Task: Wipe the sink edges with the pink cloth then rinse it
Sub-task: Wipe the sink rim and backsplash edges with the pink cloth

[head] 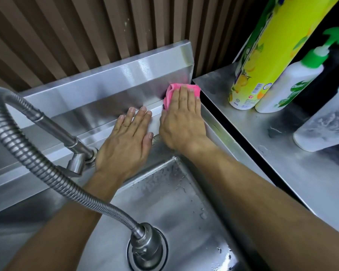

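The pink cloth [181, 90] lies bunched in the sink's [213, 132] far right corner under the flat fingers of the right hand [181, 122], probably pressing, while the left hand [125, 141], spread flat and empty, rests just beside it on the back ledge.

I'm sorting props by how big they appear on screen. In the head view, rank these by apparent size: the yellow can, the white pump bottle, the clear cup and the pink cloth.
1. yellow can
2. white pump bottle and clear cup: look alike, and the frame crops the cup, so unranked
3. pink cloth, partly hidden under the right hand
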Available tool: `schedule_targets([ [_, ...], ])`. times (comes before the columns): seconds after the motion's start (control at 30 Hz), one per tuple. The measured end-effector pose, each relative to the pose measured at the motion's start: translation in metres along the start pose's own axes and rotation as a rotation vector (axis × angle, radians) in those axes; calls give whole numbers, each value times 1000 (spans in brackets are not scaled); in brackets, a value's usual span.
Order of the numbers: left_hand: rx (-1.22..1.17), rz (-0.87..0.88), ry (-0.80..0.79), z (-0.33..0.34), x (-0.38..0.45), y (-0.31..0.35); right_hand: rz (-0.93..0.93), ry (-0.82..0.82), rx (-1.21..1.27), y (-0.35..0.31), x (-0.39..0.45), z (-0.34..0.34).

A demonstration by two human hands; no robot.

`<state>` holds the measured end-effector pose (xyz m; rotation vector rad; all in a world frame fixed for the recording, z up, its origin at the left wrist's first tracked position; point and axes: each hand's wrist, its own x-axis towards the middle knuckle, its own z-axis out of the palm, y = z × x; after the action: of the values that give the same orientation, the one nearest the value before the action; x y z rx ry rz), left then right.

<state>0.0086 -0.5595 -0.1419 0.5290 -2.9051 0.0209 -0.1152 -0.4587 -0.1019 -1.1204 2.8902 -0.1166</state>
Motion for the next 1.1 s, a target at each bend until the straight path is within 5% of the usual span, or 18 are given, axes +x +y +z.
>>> schedule_targets([
  [0.43, -2, -9, 22, 3, 0, 1, 60, 35, 9, -11, 1, 5],
  [0.63, 9, -12, -4, 0, 0, 1, -106, 56, 74, 9, -5, 9],
  [0.8, -8, -12, -8, 2, -1, -1, -6, 84, 16, -8, -3, 13],
  [1.1, -77, -9, -6, -8, -31, -2, -111, 113, 108, 8, -5, 15],
])
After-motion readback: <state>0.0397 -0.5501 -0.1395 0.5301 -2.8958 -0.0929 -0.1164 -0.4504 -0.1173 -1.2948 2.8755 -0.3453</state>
